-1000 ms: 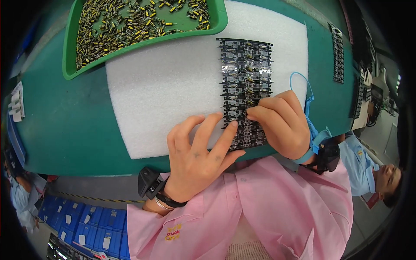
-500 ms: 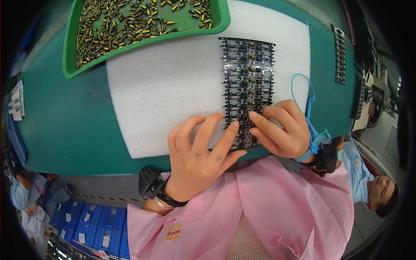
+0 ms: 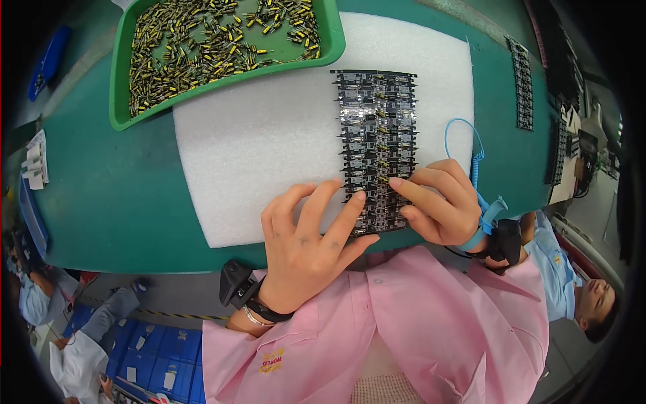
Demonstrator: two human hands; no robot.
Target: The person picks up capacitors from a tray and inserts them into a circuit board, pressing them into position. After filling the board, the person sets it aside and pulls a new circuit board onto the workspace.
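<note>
As spread-fingered left hand (image 3: 306,236) is seemingly bracing black rectangular circuit panel (image 3: 377,128), I'm seeing right hand (image 3: 445,207), thumb-index apart, apparently seating yellow cylindrical component (image 3: 384,180) there, likely needing pressing next.

Broad green-topped workbench (image 3: 114,202) spans factory room under bright, even light. Behind bench's near edge, grey floor (image 3: 182,289) carries yellow-and-black striped tape (image 3: 176,314). Blue plastic crates with white labels (image 3: 156,360) line lower left, near person in white top (image 3: 79,367). Long blue plastic bin (image 3: 48,64) sits at upper left; at right, co-worker in light-blue shirt (image 3: 555,269) appears beyond bench. Outer edges fade into darkness.
</note>
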